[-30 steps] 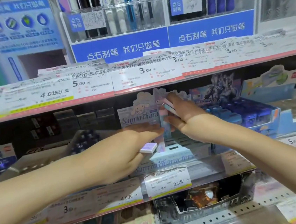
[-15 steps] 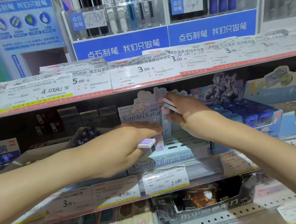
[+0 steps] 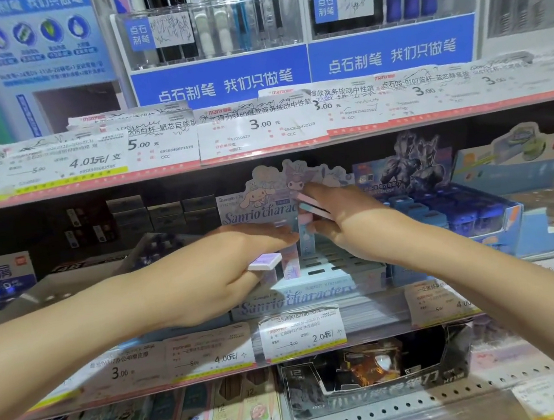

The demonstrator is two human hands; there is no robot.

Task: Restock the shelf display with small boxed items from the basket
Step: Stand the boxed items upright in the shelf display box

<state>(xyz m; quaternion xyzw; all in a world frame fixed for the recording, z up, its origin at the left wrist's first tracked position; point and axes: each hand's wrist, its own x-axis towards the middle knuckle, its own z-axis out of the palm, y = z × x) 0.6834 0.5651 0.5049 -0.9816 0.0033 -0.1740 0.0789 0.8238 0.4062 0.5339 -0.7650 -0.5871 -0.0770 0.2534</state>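
Note:
A pale blue Sanrio display box with a cartoon backboard stands on the middle shelf, its slotted tray partly showing. My left hand reaches in from the left and grips a small lilac boxed item under its fingers. My right hand holds several slim pink and blue boxed items fanned between its fingers. One tall blue box stands upright in the tray between both hands, touched by the fingertips. The basket is out of view.
A blue display box of small blue items sits right of the Sanrio box. Dark boxes stand at the back left. Price-tag rails edge the shelf above and the one below. Pen racks fill the top shelf.
Both hands stay almost where they were at the display box. The view has shifted slightly; the tall blue box stands upright between the fingertips.

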